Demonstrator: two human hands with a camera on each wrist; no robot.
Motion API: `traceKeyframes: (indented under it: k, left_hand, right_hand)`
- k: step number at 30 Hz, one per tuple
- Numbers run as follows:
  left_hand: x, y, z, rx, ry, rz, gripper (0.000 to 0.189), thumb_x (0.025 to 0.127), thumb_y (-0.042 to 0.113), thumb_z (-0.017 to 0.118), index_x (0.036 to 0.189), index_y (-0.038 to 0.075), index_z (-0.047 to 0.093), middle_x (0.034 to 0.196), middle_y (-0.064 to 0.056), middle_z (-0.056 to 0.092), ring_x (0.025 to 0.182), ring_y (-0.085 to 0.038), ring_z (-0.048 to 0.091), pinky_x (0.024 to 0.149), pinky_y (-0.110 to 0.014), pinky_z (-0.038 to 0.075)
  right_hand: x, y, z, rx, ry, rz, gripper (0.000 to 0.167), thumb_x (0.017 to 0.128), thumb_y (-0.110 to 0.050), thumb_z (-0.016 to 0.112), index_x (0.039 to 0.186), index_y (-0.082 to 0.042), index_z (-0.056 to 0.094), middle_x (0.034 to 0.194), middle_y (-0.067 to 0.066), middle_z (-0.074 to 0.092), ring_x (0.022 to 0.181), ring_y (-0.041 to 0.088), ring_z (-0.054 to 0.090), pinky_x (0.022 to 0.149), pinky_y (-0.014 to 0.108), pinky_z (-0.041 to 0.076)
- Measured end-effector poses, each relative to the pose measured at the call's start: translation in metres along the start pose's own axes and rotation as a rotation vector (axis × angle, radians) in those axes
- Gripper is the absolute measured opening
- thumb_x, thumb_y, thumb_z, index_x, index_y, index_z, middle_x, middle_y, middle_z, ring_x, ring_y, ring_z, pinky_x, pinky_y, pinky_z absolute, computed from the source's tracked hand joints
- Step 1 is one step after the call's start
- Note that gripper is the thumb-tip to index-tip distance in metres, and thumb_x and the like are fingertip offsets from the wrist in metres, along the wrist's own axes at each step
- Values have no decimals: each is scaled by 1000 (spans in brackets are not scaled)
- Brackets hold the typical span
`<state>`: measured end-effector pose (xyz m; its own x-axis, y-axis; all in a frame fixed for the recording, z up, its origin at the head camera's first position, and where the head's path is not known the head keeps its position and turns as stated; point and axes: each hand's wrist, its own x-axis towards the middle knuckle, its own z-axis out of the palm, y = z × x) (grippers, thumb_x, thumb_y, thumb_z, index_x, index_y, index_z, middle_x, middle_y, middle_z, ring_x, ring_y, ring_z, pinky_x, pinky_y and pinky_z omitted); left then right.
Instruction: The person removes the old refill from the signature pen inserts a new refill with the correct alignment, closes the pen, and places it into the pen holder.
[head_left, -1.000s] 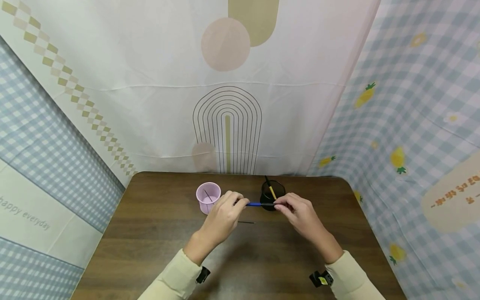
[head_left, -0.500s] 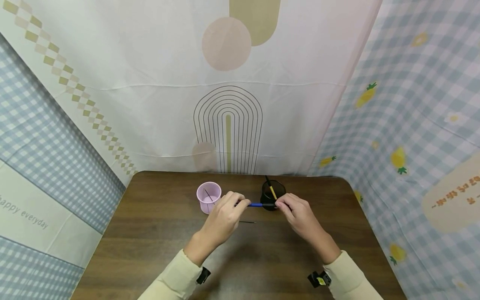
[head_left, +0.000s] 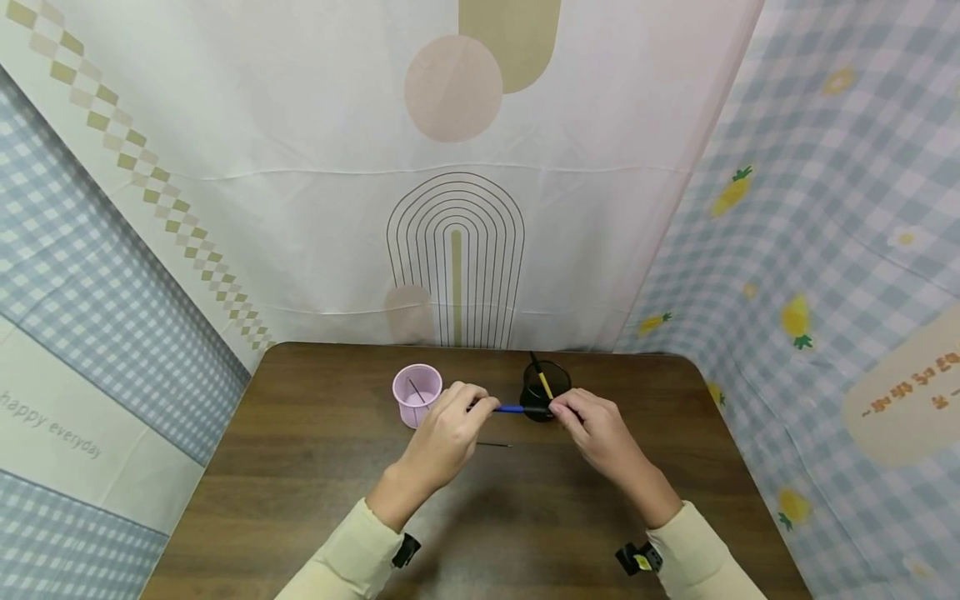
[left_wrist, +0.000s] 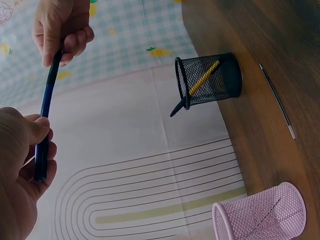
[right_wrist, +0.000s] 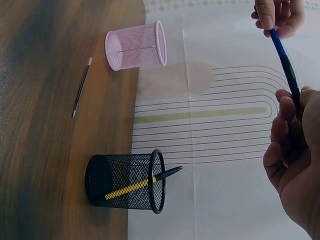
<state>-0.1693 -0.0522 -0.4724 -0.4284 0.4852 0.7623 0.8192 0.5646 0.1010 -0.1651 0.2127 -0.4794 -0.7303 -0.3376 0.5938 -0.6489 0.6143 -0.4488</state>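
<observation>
A blue pen (head_left: 512,408) with a black section is held level above the table between both hands. My left hand (head_left: 448,429) grips its blue end, thumb and fingers wrapped on the barrel. The black end is pinched by my right hand (head_left: 596,425). Behind the right hand stands a black mesh pen holder (right_wrist: 132,175) with a yellow and black pen (right_wrist: 125,191) leaning in it. Beyond the left hand is a pink mesh pen holder (right_wrist: 135,45), a thin refill inside. Another pen refill (left_wrist: 277,100) lies on the table, partly hidden by the left hand in the head view.
The brown wooden table (head_left: 315,483) ends at a patterned cloth backdrop (head_left: 337,250) behind the holders. Checked cloth (head_left: 810,250) hangs along the right side, and similar cloth hangs at the left.
</observation>
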Motion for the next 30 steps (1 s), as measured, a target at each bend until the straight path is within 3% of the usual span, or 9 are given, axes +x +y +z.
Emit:
traceKeyframes:
  k: [7,13,20,27,30]
  left_hand:
    - [1,-1,0,-6,8,0,10,97,4,64,102,3,72,98,-8,67,89,-21,62,78,-32,53]
    - [1,-3,1,-14,16,1,9,96,4,65,102,2,72,98,-8,67,90,-21,63,79,-31,54]
    - [1,-4,0,-27,20,1,7,95,3,67,101,2,72,97,-8,67,89,-21,63,79,-31,54]
    - [1,-4,0,-39,14,-7,7,95,3,68,101,2,71,98,-8,68,90,-21,64,80,-30,55]
    - [1,-4,0,-43,15,-6,7,95,4,68,101,2,71,98,-8,68,90,-20,64,80,-30,55]
  right_hand:
    - [-1,-1,-4,30,-60,75,12,98,-5,66,104,-11,75,85,-3,67,74,2,58,63,19,50]
    - [-3,0,-9,53,-51,57,26,92,-5,75,116,-13,72,99,-6,67,80,3,59,65,16,50]
    - [-4,1,-11,53,0,-30,35,80,0,85,113,-5,72,108,2,69,92,13,63,75,17,52]
    - [-2,1,-11,32,33,-96,34,76,2,87,106,-6,73,107,2,70,93,13,60,71,25,53]
    - [-1,2,-10,35,48,-108,34,74,4,87,102,-8,72,103,1,69,91,13,60,72,21,51]
